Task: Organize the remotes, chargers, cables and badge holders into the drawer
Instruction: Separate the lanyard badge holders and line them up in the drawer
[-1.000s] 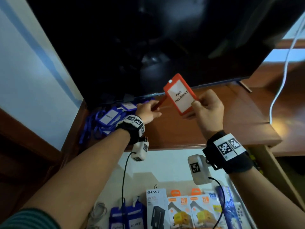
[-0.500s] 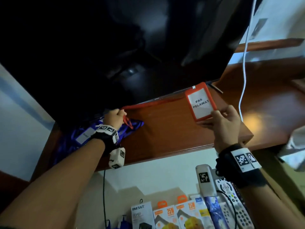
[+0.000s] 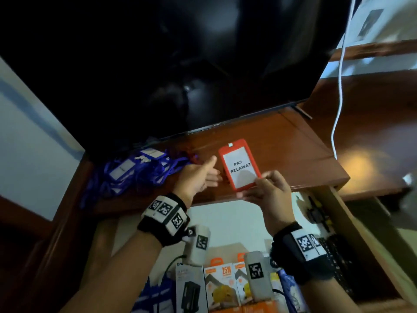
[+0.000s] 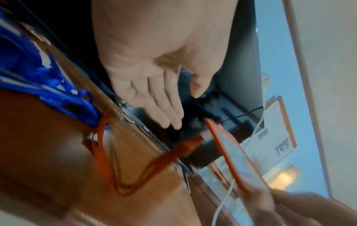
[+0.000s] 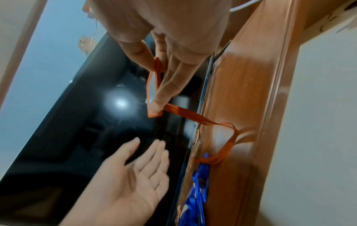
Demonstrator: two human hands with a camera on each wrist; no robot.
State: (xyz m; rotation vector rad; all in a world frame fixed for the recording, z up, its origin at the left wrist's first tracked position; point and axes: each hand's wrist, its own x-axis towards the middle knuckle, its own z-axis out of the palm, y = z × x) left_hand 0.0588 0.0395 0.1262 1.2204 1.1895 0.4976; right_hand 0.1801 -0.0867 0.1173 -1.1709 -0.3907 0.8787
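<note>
Large dark TV screen (image 3: 180,64) fills upper view, lower edge just above brown wooden tabletop (image 3: 293,143). Pale blue wall (image 3: 29,143) at left. Bright light glare (image 3: 358,163) on tabletop at right (source unseen). Framed paper (image 4: 274,137) leans behind screen.

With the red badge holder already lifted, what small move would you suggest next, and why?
Probably the open left hand should gather the trailing orange lanyard. The right hand pinches only the red badge holder, while the strap loops loosely across the wooden shelf.
</note>
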